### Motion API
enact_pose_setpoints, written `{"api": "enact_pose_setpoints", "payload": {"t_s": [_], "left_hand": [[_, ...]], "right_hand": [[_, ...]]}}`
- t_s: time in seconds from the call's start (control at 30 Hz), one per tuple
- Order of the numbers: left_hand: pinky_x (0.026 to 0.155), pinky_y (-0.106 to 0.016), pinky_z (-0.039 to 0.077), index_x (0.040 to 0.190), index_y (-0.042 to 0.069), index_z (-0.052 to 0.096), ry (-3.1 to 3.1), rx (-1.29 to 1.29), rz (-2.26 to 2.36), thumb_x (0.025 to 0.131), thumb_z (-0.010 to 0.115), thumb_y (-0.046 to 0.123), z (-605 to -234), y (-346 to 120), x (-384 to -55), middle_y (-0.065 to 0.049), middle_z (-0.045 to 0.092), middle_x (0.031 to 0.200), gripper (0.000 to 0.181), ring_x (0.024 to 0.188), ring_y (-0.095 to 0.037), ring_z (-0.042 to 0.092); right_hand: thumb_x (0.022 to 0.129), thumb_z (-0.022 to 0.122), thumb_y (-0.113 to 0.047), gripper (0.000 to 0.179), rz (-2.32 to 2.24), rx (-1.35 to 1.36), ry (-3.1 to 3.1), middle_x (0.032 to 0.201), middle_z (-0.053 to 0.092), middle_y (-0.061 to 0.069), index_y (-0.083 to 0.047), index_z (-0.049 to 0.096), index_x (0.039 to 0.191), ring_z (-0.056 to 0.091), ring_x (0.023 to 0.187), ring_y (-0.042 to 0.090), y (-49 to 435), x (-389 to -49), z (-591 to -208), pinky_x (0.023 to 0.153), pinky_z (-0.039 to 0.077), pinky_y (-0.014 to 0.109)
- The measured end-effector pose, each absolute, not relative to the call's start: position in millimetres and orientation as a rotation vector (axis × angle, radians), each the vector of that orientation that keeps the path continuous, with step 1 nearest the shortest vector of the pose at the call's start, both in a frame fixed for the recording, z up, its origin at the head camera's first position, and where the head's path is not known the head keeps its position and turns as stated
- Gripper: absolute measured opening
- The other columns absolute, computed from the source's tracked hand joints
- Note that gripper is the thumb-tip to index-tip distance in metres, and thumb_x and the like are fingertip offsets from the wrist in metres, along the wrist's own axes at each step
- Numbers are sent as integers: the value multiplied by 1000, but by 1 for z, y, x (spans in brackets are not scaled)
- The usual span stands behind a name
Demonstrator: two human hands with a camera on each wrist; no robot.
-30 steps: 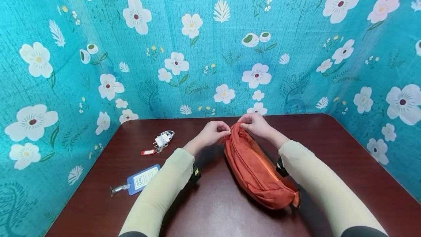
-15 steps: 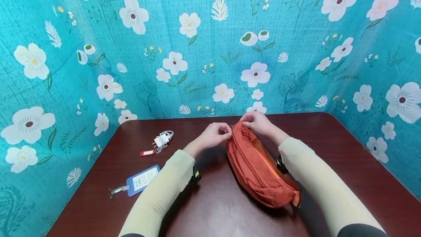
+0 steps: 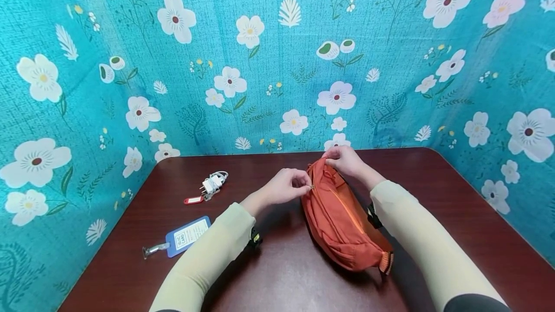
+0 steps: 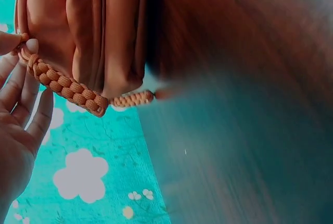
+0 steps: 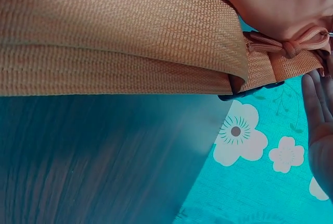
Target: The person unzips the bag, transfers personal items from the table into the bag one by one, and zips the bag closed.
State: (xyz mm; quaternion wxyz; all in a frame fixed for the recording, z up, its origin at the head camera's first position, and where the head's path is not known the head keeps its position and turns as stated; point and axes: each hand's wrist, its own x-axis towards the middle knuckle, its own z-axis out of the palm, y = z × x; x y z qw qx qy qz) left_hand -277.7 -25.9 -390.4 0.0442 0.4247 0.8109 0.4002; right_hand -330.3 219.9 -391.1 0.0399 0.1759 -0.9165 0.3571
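An orange-red waist bag (image 3: pixel 338 220) stands tilted on the table, its far end raised. At that end my right hand (image 3: pixel 344 160) grips the fabric between thumb and fingers. My left hand (image 3: pixel 286 185) pinches a zipper pull at the bag's left edge. In the left wrist view a braided cord (image 4: pixel 70 89) hangs from the pull beside the left fingers (image 4: pixel 26 96). The right wrist view has the woven strap (image 5: pixel 114 31), with part of the right hand (image 5: pixel 322 125) at its far end. How far the zip is open cannot be seen.
Left on the dark table (image 3: pixel 269 273) lie a white charger with its cable (image 3: pixel 212 184), a red key tag (image 3: pixel 193 200) and a blue card holder (image 3: pixel 187 236) with a clip. Floral cloth (image 3: pixel 260 61) hangs around the back and sides.
My left hand has drawn the zipper pull down along the bag's edge, a little toward me. The right hand keeps its hold on the far end, shifted slightly right with the bag.
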Motion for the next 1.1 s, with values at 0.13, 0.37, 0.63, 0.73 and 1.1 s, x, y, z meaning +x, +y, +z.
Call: {"api": "enact_pose_setpoints", "payload": {"t_s": [0.13,0.37,0.63,0.73,1.1], "left_hand": [[65,-24,48,89,9,68,2444,1384,1227,91,67,11,-391,-26,-266,7,62,76,4,69,-7,55],[66,-22,48,87,8,68,2362,1486,1224,90,68,12,-396,-27,-245,8,61,77,5,72,-4,54],[68,-27,52,88,12,69,2308,1516,1192,89,69,10,-401,-31,-225,9,59,81,2,76,-2,55],[67,-32,53,87,14,69,2296,1541,1185,89,70,11,-402,-31,-220,9,58,81,4,75,-1,55],[68,-25,51,91,11,71,2193,1737,1059,91,69,13,-412,-19,-198,9,59,83,3,78,-1,54]], "right_hand": [[93,65,-6,10,1085,530,-2814,94,71,10,-3,72,98,65,91,26,221,-330,-393,82,50,43],[94,64,-6,11,1124,553,-2806,95,72,11,-2,73,99,65,91,26,220,-329,-393,80,50,43],[94,64,-7,11,1110,573,-2822,95,72,9,-3,73,99,64,91,25,212,-332,-387,80,51,42],[94,64,-7,11,1094,555,-2837,94,72,8,-4,73,99,64,90,24,210,-334,-384,80,51,42],[94,63,-7,11,1063,513,-2858,94,71,9,-3,73,98,63,91,25,211,-334,-387,80,51,42]]}}
